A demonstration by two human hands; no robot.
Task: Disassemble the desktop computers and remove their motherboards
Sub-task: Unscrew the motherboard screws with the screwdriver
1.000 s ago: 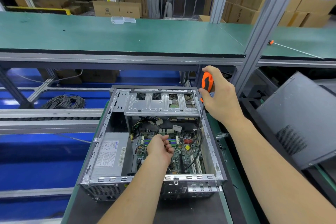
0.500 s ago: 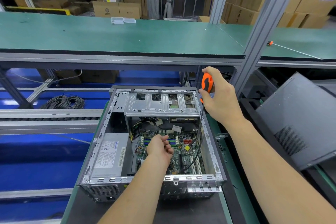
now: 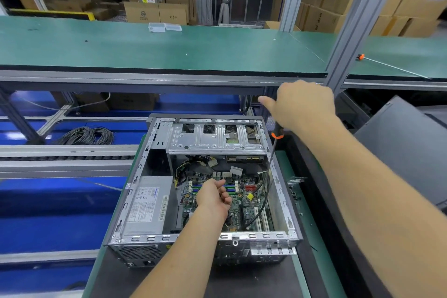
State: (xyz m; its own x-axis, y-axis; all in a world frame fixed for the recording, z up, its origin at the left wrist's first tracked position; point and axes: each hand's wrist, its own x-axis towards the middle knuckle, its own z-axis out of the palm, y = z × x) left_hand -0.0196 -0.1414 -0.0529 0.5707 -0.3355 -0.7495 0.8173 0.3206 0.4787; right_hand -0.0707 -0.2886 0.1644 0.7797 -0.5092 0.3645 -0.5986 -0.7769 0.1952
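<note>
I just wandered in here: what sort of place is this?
Likely a factory or warehouse teardown line: long green workbenches, stacked cardboard boxes behind, and an opened computer case being worked on.

Right hand (image 3: 305,103) rolled knuckles-up over screwdriver (image 3: 277,133), orange handle now mostly hidden, thumb pointing left

Green-topped bench (image 3: 169,51) spanned upper frame; clear plastic boxes (image 3: 164,27) lay on it upper centre, long-shafted screwdriver (image 3: 391,66) upper right.
</note>
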